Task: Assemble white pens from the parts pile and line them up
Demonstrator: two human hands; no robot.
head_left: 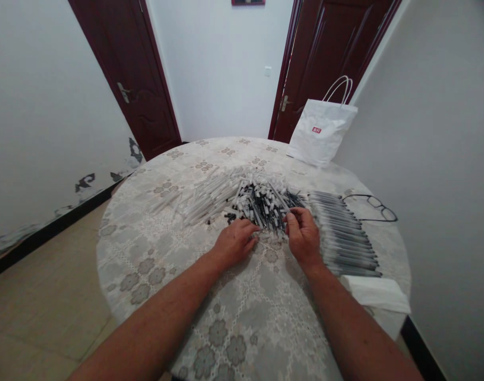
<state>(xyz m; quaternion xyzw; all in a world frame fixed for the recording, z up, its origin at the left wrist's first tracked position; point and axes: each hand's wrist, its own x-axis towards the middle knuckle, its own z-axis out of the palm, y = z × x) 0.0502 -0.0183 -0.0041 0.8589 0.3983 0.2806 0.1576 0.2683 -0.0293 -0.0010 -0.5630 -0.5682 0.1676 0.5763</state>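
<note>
My left hand [237,241] rests at the near edge of a heap of loose pen parts, its index finger and thumb apart and nothing visible between them. Dark refills and pale caps make up the heap's middle [261,203]. Clear pen barrels [216,193] lie in a bundle to its left. Between thumb and fingers, my right hand [303,235] pinches a pen [279,196], a slim translucent one tilted up and to the left over the heap. Right of this hand, several grey pens [347,233] lie side by side in a row.
A round table with a patterned cloth [158,275] carries everything. Eyeglasses [379,209] lie beyond the row of pens, and a white tissue pack [375,296] sits at the near right edge. A white paper bag [323,132] stands at the back right, near the wall.
</note>
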